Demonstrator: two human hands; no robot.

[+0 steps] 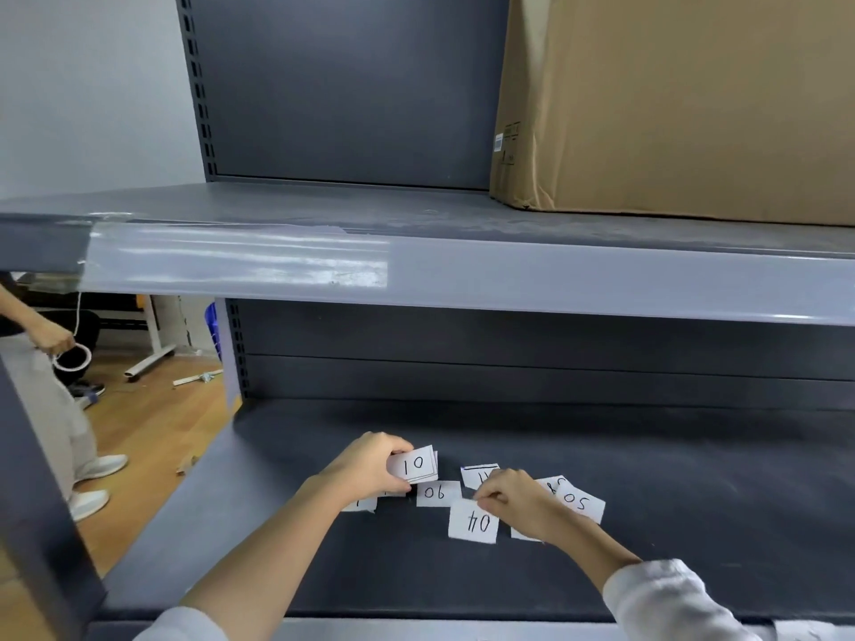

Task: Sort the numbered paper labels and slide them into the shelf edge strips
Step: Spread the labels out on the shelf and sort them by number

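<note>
White paper labels with handwritten numbers lie scattered on the dark lower shelf [694,478]. My left hand [365,469] holds a small stack of labels [416,464] whose top one reads "10". My right hand [518,501] pinches the top edge of a label marked "04" [474,522] lying on the shelf. A label "06" [437,493] lies between my hands, a "05" label [580,501] to the right, and others are partly hidden under my hands. The clear edge strip [240,261] runs along the front of the upper shelf.
A large cardboard box [671,108] stands on the upper shelf at right. To the left, beyond the shelf, a person [51,344] stands on the wooden floor holding a roll of tape. The shelf's perforated upright [236,349] rises at the back left.
</note>
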